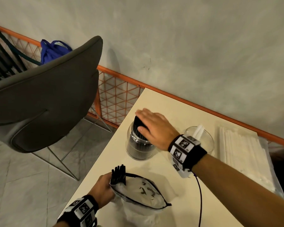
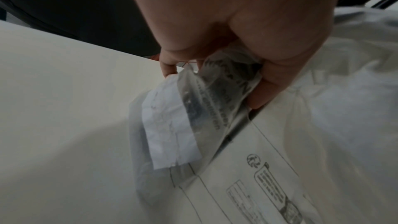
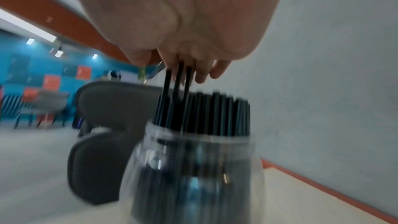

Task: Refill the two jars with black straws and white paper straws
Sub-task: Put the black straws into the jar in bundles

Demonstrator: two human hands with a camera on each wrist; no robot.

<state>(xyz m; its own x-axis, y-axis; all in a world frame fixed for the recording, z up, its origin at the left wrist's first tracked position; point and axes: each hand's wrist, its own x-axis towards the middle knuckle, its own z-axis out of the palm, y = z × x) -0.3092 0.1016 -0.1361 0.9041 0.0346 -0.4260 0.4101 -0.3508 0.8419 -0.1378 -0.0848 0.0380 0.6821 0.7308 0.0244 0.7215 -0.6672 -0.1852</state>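
A clear jar packed with black straws stands near the table's left edge. My right hand lies flat on the straw tops with straight fingers. In the right wrist view the right hand touches three black straws that stick up above the rest in the jar. My left hand grips the mouth of a clear plastic bag, with a bundle of black straws poking out of it. In the left wrist view the left hand's fingers curl round the crumpled bag. A second jar holds a few white straws.
A pack of white paper straws lies at the table's right, by the orange rail along the wall. A grey chair stands off the cream table's left edge. A purple cable hangs from my right wrist.
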